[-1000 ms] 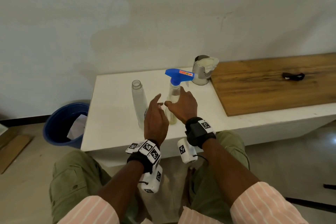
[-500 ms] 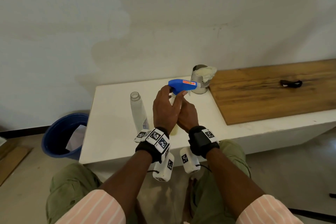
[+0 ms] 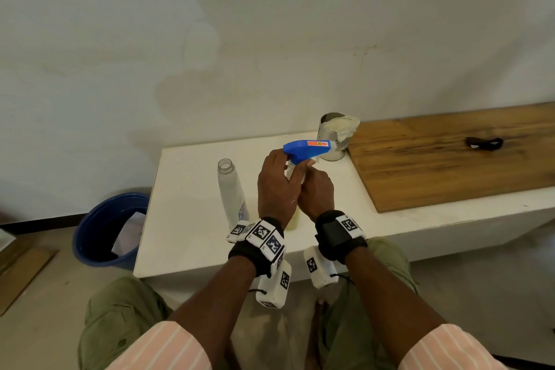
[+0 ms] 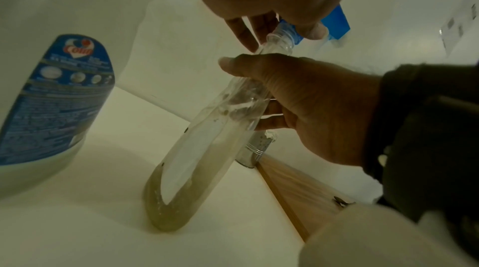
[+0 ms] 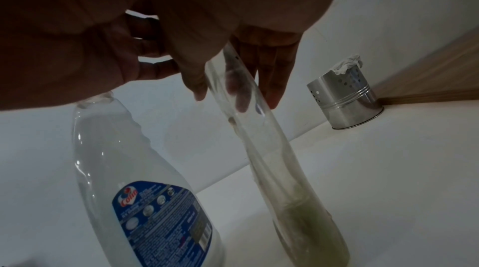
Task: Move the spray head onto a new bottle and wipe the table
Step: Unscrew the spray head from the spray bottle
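The blue spray head sits on the neck of the old clear bottle, which stands on the white table with a little yellowish liquid at its bottom. My left hand grips the spray head's collar from above. My right hand is wrapped round the old bottle's upper body. The new bottle, clear, uncapped and with a blue label, stands just left of my hands. In the head view my hands hide most of the old bottle.
A perforated steel cup with a white cloth in it stands behind the bottles, against a wooden board. A small black object lies on the board. A blue bin is on the floor at the left.
Both hands have gone from reaching to holding: the left took the spray head's collar, the right took the old bottle. Little has shifted in the last half second.
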Demonstrator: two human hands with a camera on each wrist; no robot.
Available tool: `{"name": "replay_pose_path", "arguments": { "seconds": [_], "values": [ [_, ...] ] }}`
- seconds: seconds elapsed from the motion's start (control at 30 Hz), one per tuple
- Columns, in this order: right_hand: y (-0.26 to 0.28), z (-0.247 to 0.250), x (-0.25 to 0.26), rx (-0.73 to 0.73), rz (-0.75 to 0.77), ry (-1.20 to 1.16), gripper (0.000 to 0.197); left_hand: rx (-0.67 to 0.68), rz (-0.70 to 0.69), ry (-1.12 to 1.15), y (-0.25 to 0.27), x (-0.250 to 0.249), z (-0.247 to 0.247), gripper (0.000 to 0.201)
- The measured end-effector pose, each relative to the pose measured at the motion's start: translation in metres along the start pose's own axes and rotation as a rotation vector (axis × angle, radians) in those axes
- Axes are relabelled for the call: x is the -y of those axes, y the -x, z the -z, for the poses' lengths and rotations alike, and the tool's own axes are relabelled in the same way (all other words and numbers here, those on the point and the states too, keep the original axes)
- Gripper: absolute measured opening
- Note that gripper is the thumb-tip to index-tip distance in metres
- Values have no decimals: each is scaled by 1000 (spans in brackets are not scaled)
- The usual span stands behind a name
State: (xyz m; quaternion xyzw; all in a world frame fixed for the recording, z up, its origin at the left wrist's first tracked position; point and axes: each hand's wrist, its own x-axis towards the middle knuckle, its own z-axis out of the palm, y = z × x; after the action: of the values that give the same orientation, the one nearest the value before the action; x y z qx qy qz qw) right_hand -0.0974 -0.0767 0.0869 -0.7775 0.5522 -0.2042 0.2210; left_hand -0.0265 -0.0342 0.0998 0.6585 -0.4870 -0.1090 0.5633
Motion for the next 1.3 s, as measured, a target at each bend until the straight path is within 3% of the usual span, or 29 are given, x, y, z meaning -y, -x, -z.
{"name": "replay_pose_path", "arguments": {
  "seconds": [0.17,0.33,0.6,0.97,1.3],
  "values": [
    [5,2,6,-4,41,5,29,-109,74,87,2,-11,1,39],
    [4,4,9,9,11,14,28,-125,178,165,-1,-15,4,45],
    [4,10,8,13,26,3,26,-93,114,130,4,-15,0,37],
    [4,15,4,88,-49,-15,31,-13,44,37,14,-7,-5,44],
    [10,9,8,29,-78,2,30,-99,129,97,5,-19,-2,39]
  ]
}}
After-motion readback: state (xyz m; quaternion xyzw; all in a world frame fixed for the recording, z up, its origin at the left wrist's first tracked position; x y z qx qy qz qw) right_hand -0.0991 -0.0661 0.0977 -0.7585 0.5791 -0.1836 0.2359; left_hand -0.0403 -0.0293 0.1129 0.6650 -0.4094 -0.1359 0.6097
